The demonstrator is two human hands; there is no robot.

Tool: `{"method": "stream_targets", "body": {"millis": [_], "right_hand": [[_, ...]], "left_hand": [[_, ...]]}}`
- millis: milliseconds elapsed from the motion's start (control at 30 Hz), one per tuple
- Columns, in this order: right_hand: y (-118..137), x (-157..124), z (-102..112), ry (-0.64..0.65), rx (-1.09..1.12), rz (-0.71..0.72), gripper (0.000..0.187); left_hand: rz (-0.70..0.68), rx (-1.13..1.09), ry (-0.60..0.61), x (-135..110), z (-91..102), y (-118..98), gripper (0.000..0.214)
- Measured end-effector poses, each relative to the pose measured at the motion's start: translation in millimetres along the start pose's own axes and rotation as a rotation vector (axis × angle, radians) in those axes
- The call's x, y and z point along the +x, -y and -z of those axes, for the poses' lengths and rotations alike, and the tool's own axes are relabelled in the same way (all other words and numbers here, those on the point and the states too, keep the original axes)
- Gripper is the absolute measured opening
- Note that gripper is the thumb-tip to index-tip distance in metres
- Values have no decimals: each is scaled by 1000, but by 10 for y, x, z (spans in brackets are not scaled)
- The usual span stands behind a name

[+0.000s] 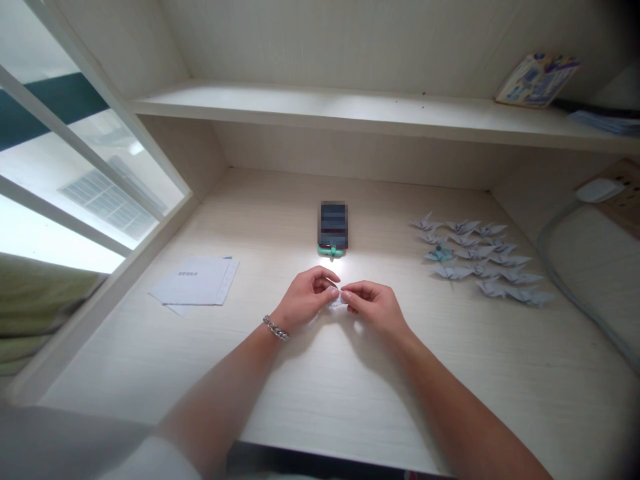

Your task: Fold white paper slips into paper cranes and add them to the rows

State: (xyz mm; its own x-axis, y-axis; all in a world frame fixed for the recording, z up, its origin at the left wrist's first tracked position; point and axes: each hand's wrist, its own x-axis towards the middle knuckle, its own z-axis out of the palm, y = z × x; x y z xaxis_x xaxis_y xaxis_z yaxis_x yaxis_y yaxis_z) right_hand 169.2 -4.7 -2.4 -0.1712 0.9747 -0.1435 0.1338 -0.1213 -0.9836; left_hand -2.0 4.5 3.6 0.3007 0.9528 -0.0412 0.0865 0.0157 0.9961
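Between my two hands is a small piece of folded white paper (337,299), held just above the desk in front of the phone. My left hand (311,295), with a chain bracelet (276,328) at its wrist, pinches the paper's left side between thumb and fingers. From the other side, my right hand (373,305) grips the paper's right edge with thumb and forefinger. Fingers cover much of the paper, so its exact shape is hard to make out. To the right stand several folded paper cranes (465,253) in rows, mostly white, with one bluish crane (439,253) among them.
A phone (333,227) on a green stand (331,252) is beyond my hands. White paper sheets (197,283) lie stacked at left. A shelf (310,107) crosses the back, bearing a small box (539,81). A cable (560,267) runs down the right wall.
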Motion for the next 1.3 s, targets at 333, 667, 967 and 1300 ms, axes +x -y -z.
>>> {"method": "stream_targets", "body": {"millis": [333, 667, 967, 1300], "right_hand": [[10, -18, 26, 41, -90, 38, 21], [-102, 60, 67, 12, 83, 6, 29], [-66, 4, 50, 20, -148, 52, 26], [-7, 25, 57, 50, 93, 22, 24]], "left_hand": [[30, 185, 58, -10, 7, -17, 20], [32, 151, -9, 11, 13, -24, 21], [83, 104, 12, 8, -3, -18, 19], [178, -79, -6, 22, -7, 15, 24]]}}
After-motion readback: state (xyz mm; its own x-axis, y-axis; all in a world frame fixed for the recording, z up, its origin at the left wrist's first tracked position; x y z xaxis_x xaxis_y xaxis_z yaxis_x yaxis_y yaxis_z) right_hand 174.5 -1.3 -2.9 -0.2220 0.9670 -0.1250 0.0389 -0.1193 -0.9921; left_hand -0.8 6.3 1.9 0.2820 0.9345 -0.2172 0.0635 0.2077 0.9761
